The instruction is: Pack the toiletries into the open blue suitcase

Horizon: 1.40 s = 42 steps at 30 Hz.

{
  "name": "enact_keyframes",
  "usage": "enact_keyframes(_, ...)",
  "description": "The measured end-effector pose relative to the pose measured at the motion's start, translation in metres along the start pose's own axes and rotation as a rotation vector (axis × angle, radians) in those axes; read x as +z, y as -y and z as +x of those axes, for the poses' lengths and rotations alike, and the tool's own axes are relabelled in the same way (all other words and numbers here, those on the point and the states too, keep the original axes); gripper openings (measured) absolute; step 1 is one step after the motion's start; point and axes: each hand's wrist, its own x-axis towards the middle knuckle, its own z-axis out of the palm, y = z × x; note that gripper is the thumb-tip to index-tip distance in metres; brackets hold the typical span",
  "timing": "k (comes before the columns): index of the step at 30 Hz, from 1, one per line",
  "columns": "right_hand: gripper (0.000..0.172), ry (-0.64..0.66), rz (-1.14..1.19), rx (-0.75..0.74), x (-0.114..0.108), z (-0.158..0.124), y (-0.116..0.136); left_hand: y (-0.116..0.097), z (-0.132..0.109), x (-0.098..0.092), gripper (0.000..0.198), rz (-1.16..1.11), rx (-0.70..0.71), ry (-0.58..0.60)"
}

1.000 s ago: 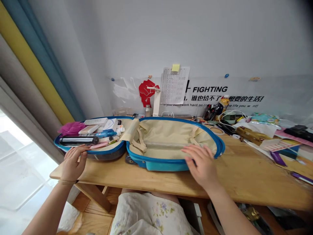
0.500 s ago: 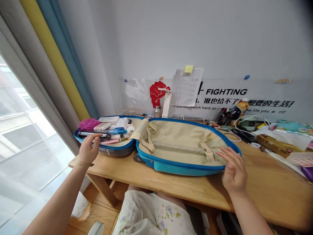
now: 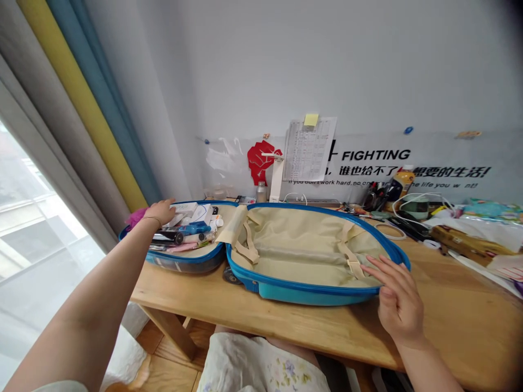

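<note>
A blue suitcase (image 3: pixel 318 294) lies spread open on the table, its two halves side by side. My left hand (image 3: pixel 161 211) reaches over the back of the packed left half, above white boxes (image 3: pixel 186 209) and beside a magenta mesh bundle (image 3: pixel 137 218); its fingers look extended, though what lies under them is hidden. In that half are also a black cylinder (image 3: pixel 166 238), a blue item (image 3: pixel 196 228) and several small tubes. At the right end of the beige-lined half, my right hand (image 3: pixel 402 302) is open, fingers stretched over the rim. Beige straps (image 3: pixel 352 261) lie inside this half.
The wooden table (image 3: pixel 306 329) runs along the wall. Behind the suitcase stand a white lamp (image 3: pixel 277 179) and a small bottle (image 3: pixel 261 191). Pens, cables, a tape ring (image 3: pixel 390 231) and a brown pouch (image 3: pixel 466 242) crowd the right side. Curtains (image 3: pixel 93 114) hang at left.
My left hand has moved from the front edge of the packed half to its back. My right hand stays by the right rim. The view has shifted slightly.
</note>
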Motion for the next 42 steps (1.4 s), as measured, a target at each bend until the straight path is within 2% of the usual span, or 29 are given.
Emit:
enact_keyframes(3, 0.039, 0.019, -0.008, 0.001, -0.002, 0.0, 0.0, -0.004, 0.017, 0.009, 0.064, 0.034, 0.02, 0.056)
enact_keyframes(7, 0.041, 0.025, -0.013, 0.013, -0.003, 0.0, 0.001, -0.019, 0.037, 0.016, 0.07, 0.06, 0.095, 0.12)
enact_keyframes(11, 0.041, 0.036, 0.004, 0.003, -0.004, -0.001, 0.0, -0.031, 0.052, 0.013, 0.068, 0.075, 0.129, 0.177)
enact_keyframes(14, 0.04, 0.044, 0.008, 0.001, -0.004, -0.001, 0.0, -0.033, 0.052, 0.006, 0.067, 0.074, 0.096, 0.177)
enact_keyframes(19, 0.041, 0.049, 0.0, 0.012, -0.005, -0.001, 0.0, -0.026, 0.033, -0.015, 0.061, 0.015, 0.022, 0.107)
enact_keyframes(22, 0.041, 0.037, 0.012, 0.031, -0.004, -0.001, 0.002, -0.028, 0.02, -0.035, 0.058, -0.038, 0.0, -0.015)
enact_keyframes(24, 0.041, 0.037, 0.015, 0.035, -0.004, 0.0, 0.003, -0.036, 0.014, -0.052, 0.058, -0.068, 0.027, -0.122)
enact_keyframes(26, 0.04, 0.04, 0.013, 0.039, -0.004, 0.0, 0.004, -0.053, 0.009, -0.069, 0.06, -0.092, 0.08, -0.217)
enact_keyframes(28, 0.04, 0.034, 0.011, 0.049, -0.003, 0.001, 0.004, -0.08, 0.0, -0.086, 0.062, -0.158, 0.205, -0.3)
enact_keyframes(30, 0.04, 0.024, 0.013, 0.059, -0.003, 0.001, 0.005, -0.115, -0.016, -0.1, 0.065, -0.3, 0.459, -0.356)
enact_keyframes(31, 0.04, 0.022, 0.014, 0.064, -0.003, 0.001, 0.006, -0.134, -0.027, -0.105, 0.066, -0.372, 0.609, -0.346)
enact_keyframes(34, 0.04, 0.027, 0.014, 0.085, -0.003, 0.001, 0.008, -0.196, -0.07, -0.106, 0.066, -0.52, 1.029, -0.162)
enact_keyframes(36, 0.04, 0.026, 0.012, 0.099, -0.003, 0.002, 0.009, -0.234, -0.099, -0.095, 0.064, -0.575, 1.169, 0.02)
enact_keyframes(39, 0.039, 0.015, 0.012, 0.104, -0.004, 0.002, 0.011, -0.275, -0.13, -0.069, 0.066, -0.507, 1.211, 0.249)
enact_keyframes(42, 0.036, 0.0, 0.014, 0.086, -0.004, 0.001, 0.012, -0.294, -0.141, -0.045, 0.068, -0.376, 1.159, 0.369)
